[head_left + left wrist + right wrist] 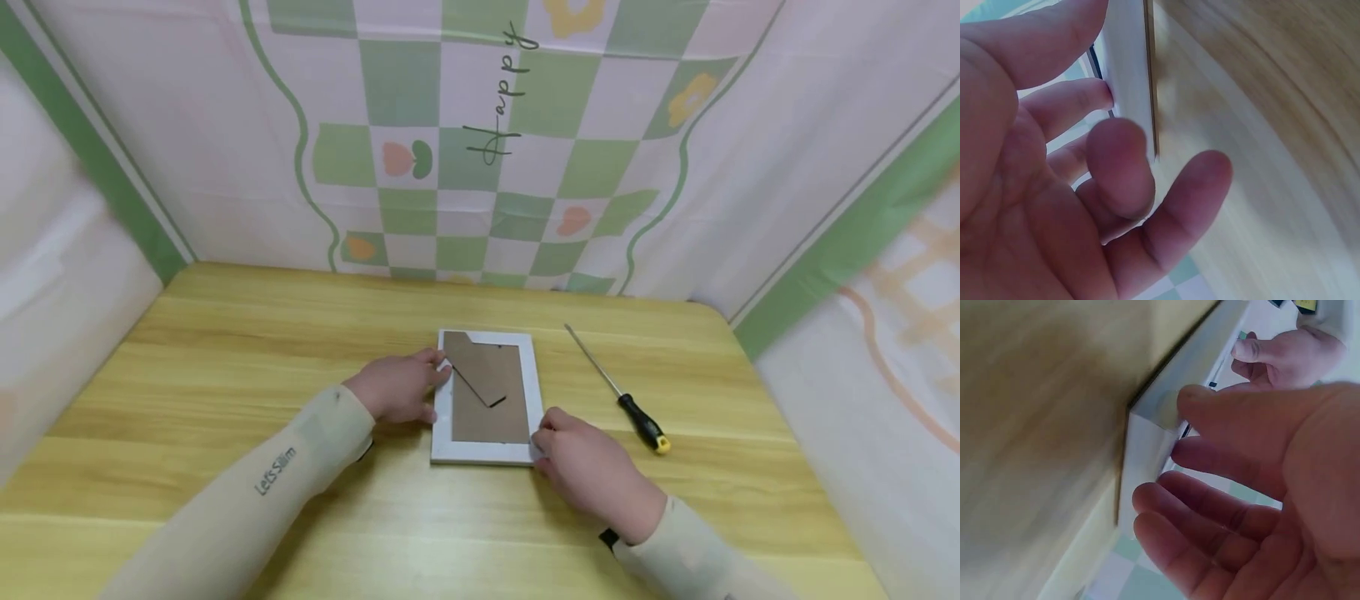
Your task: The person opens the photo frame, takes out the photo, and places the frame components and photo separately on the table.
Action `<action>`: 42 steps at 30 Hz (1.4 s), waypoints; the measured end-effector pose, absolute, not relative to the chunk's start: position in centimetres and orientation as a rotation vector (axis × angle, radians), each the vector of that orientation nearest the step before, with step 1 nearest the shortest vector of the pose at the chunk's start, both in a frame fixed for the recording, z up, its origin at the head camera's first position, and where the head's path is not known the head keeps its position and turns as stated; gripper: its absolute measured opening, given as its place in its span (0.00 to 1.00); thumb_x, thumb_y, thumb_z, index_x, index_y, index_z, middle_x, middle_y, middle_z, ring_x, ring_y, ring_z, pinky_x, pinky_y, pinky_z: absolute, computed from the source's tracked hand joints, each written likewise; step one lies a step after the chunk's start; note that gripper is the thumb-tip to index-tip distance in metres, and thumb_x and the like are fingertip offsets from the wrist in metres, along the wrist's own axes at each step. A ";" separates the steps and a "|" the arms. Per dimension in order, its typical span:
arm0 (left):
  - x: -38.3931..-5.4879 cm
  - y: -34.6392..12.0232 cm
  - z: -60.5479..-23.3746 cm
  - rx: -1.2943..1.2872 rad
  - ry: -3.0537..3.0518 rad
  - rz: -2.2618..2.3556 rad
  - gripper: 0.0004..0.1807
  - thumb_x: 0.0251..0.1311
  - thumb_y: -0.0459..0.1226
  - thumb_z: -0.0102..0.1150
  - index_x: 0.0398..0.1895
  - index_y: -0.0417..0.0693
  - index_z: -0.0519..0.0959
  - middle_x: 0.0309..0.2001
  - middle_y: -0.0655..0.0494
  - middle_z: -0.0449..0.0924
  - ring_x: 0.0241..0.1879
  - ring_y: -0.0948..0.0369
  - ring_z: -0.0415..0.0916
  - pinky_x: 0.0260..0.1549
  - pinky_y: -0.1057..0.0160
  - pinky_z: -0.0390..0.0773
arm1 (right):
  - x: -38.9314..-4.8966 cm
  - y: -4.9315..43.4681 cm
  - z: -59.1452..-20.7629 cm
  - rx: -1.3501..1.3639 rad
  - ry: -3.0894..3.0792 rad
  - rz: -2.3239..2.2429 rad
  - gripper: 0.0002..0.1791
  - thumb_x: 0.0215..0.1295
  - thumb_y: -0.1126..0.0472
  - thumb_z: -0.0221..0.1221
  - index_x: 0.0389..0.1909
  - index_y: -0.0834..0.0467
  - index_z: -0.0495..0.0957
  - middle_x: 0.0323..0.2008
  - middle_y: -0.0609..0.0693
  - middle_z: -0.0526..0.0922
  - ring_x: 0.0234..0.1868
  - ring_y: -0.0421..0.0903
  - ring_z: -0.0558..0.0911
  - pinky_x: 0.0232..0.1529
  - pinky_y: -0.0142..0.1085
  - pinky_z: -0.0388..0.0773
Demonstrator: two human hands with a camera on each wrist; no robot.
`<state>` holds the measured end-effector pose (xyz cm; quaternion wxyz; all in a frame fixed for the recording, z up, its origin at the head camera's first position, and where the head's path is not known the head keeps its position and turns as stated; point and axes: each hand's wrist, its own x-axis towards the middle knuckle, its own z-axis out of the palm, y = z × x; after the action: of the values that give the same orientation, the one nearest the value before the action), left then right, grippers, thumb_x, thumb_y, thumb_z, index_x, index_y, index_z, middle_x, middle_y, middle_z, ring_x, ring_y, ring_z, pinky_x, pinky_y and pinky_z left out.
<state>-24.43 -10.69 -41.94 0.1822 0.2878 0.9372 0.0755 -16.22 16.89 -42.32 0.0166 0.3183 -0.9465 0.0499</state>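
- Brown flat board (pixel 491 425) seems seated in white rectangular frame (pixel 483 452); remaining steps unclear.
- Right hand (pixel 588 467) pinches frame's near right corner.
- Left hand (pixel 393 387) half-curled; hold unclear.

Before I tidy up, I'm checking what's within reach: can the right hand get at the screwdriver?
Probably yes: the screwdriver lies near the right hand, nothing visible between them, though that hand is touching the frame.

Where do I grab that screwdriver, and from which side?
Probably best by its thick black handle, coming from the right. That end slants toward the person and is fatter than the thin metal shaft. The white frame lies over on its left.
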 end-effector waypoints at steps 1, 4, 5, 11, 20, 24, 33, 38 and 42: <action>-24.4 -10.7 -42.0 0.808 2.649 0.216 0.41 0.62 0.49 0.67 0.76 0.49 0.61 0.77 0.51 0.51 0.60 0.45 0.73 0.56 0.50 0.73 | -16.2 16.7 -42.3 0.977 -2.940 0.149 0.04 0.58 0.64 0.70 0.32 0.58 0.84 0.33 0.46 0.74 0.29 0.40 0.76 0.29 0.33 0.77; -24.4 -10.5 -42.1 0.807 2.661 0.232 0.41 0.62 0.50 0.67 0.75 0.49 0.63 0.77 0.49 0.52 0.58 0.46 0.74 0.56 0.50 0.73 | -16.5 16.7 -42.3 0.944 -2.948 0.107 0.04 0.57 0.66 0.71 0.29 0.56 0.85 0.31 0.45 0.73 0.27 0.39 0.74 0.27 0.32 0.75; -24.3 -10.5 -42.1 0.809 2.669 0.238 0.41 0.62 0.50 0.67 0.75 0.48 0.63 0.76 0.49 0.54 0.57 0.46 0.76 0.55 0.50 0.74 | -16.6 16.7 -42.3 0.930 -2.950 0.089 0.04 0.57 0.66 0.71 0.29 0.56 0.85 0.31 0.45 0.73 0.27 0.39 0.74 0.27 0.32 0.75; -23.8 -10.1 -42.3 0.838 2.722 0.205 0.38 0.62 0.52 0.65 0.73 0.50 0.67 0.71 0.44 0.60 0.42 0.50 0.81 0.44 0.52 0.79 | -17.4 17.2 -42.4 0.863 -2.959 -0.011 0.05 0.56 0.70 0.69 0.31 0.57 0.86 0.32 0.46 0.75 0.26 0.41 0.76 0.24 0.33 0.75; -22.2 -9.2 -42.1 0.877 2.817 0.130 0.12 0.69 0.38 0.54 0.40 0.46 0.87 0.48 0.51 0.75 0.28 0.57 0.74 0.28 0.56 0.79 | -18.6 18.5 -43.0 0.883 -2.933 -0.032 0.14 0.56 0.72 0.65 0.45 0.65 0.85 0.49 0.56 0.82 0.41 0.54 0.84 0.38 0.43 0.83; -21.9 -8.7 -41.9 0.900 2.831 0.074 0.13 0.68 0.37 0.54 0.24 0.49 0.80 0.37 0.58 0.69 0.23 0.62 0.67 0.21 0.59 0.75 | -18.7 18.7 -42.5 0.846 -3.020 0.020 0.29 0.63 0.56 0.67 0.58 0.72 0.77 0.60 0.64 0.77 0.59 0.60 0.77 0.57 0.50 0.74; -21.8 -8.4 -41.8 0.936 2.842 0.039 0.07 0.59 0.32 0.58 0.25 0.50 0.81 0.33 0.58 0.67 0.27 0.62 0.67 0.22 0.60 0.74 | -16.3 15.2 -42.1 0.615 -3.086 0.076 0.54 0.50 0.31 0.69 0.58 0.76 0.70 0.45 0.66 0.80 0.43 0.61 0.80 0.45 0.52 0.78; -21.6 -8.5 -41.9 0.958 2.844 0.035 0.09 0.60 0.32 0.56 0.23 0.50 0.80 0.34 0.58 0.69 0.26 0.63 0.67 0.20 0.61 0.73 | -16.7 14.6 -42.2 0.559 -3.127 0.110 0.48 0.44 0.35 0.74 0.51 0.70 0.72 0.36 0.58 0.77 0.33 0.52 0.78 0.37 0.48 0.78; -21.0 -8.5 -41.9 0.962 2.844 0.043 0.10 0.61 0.32 0.56 0.22 0.50 0.78 0.34 0.57 0.70 0.27 0.63 0.67 0.20 0.60 0.73 | -17.6 15.1 -42.0 0.563 -3.205 0.201 0.50 0.45 0.40 0.76 0.61 0.69 0.69 0.47 0.61 0.79 0.42 0.54 0.79 0.45 0.49 0.78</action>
<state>-21.03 -8.50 -41.89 0.0692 0.3197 0.9449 0.0142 -17.56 15.07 -42.01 -0.0595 0.1725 -0.9813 0.0617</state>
